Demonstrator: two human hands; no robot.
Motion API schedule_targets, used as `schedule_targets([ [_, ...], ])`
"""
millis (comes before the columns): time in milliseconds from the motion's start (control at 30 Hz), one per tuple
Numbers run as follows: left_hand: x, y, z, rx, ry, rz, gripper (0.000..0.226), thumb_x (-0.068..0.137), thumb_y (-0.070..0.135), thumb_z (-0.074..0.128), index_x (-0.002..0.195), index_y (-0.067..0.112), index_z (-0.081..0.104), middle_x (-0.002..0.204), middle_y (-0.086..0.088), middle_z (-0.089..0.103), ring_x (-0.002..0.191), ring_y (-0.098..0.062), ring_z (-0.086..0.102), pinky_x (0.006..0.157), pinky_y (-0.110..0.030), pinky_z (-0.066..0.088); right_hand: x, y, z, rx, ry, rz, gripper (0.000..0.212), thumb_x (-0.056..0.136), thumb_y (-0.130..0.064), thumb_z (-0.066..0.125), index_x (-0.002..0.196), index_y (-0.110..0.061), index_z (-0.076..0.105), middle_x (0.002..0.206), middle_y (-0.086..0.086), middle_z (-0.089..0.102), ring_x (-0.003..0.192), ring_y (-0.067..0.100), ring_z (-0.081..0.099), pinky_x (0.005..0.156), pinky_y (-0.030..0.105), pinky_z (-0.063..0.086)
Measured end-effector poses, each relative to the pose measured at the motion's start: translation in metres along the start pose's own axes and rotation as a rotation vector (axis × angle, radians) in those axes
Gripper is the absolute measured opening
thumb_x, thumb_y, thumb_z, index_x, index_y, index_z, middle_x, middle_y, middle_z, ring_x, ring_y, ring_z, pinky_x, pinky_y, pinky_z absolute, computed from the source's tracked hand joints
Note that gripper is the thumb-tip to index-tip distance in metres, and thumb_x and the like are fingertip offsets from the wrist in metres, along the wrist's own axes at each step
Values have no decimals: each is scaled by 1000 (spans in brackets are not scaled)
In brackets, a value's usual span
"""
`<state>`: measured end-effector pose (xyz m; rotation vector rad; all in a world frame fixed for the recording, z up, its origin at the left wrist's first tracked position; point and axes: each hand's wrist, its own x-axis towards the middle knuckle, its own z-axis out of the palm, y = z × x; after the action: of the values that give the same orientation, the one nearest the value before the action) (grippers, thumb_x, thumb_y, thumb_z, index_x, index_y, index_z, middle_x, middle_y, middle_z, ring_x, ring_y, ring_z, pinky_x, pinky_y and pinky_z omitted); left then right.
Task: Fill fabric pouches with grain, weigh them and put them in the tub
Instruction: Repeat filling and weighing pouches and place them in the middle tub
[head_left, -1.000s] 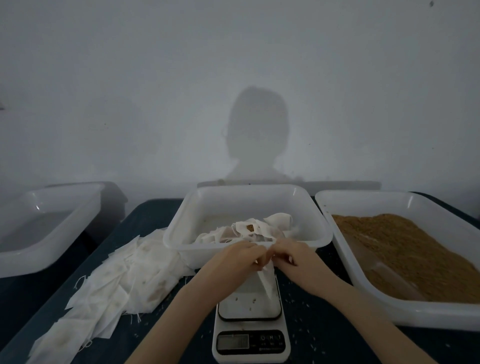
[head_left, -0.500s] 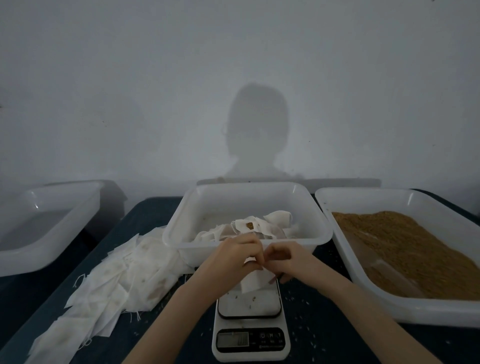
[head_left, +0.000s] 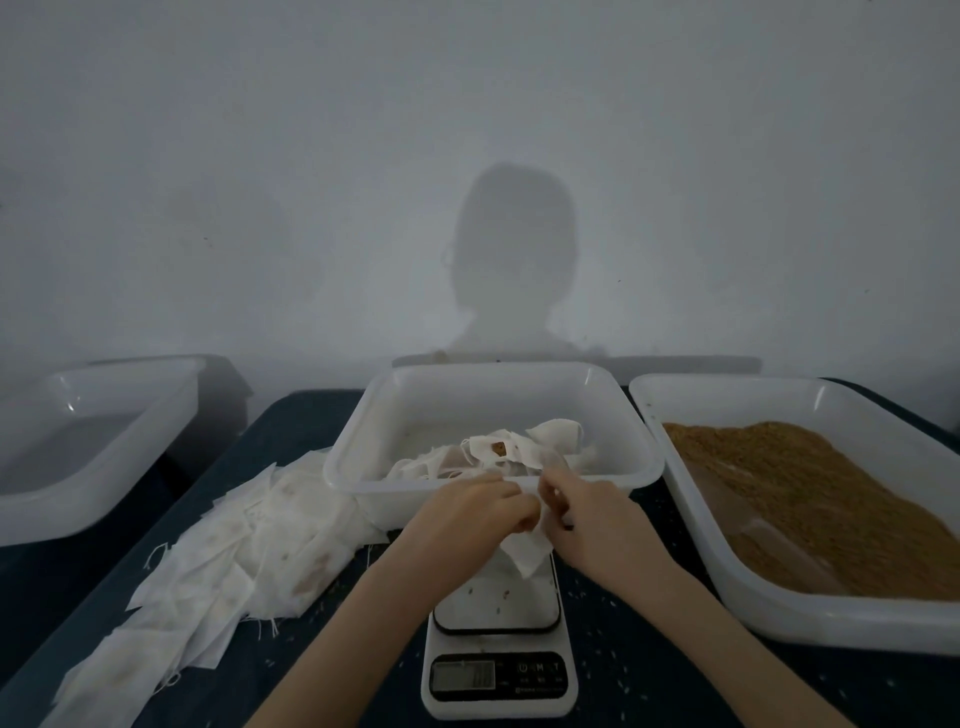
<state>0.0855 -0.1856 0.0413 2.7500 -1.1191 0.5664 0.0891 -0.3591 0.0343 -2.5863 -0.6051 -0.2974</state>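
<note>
A white fabric pouch hangs between my two hands just above the white kitchen scale. My left hand pinches its top edge from the left, and my right hand pinches it from the right. Directly behind my hands stands a white tub with several pouches lying in it. Brown grain fills the big tub on the right. The scale's display cannot be read.
A heap of flat white pouches spreads over the dark table to the left of the scale. Another white tub sits at far left. Stray grains dot the scale plate and the table.
Both hands stay together at the pouch's top edge. The pouch hung low over the scale at first, then was gathered up shorter, and now sits between the hands with its corner pointing down.
</note>
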Motion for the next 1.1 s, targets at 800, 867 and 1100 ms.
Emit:
schedule_targets([
  [800, 7, 14, -1, -25, 209, 39, 8, 75, 19, 76, 80, 21, 70, 113, -1, 64, 102, -19, 60, 82, -29, 50, 8, 10, -23, -43, -246, 38, 24, 90, -24, 51, 96, -32, 73, 73, -15, 56, 60, 0, 47, 51, 16, 30],
  [867, 6, 12, 1, -158, 236, -22, 4, 83, 23, 66, 86, 21, 68, 120, 5, 60, 112, -12, 52, 93, -19, 37, 8, 11, -24, 8, -213, 61, 22, 88, -29, 52, 86, -31, 74, 60, -15, 56, 56, 2, 51, 50, 16, 32],
  [1100, -6, 12, 14, -631, -13, -364, 88, 59, 54, 77, 121, 69, 17, 123, 50, 27, 116, 27, 26, 87, 3, 30, 9, 9, -33, 59, -135, 124, 21, 73, -55, 65, 80, -38, 75, 68, -23, 65, 67, -4, 61, 58, 15, 47],
])
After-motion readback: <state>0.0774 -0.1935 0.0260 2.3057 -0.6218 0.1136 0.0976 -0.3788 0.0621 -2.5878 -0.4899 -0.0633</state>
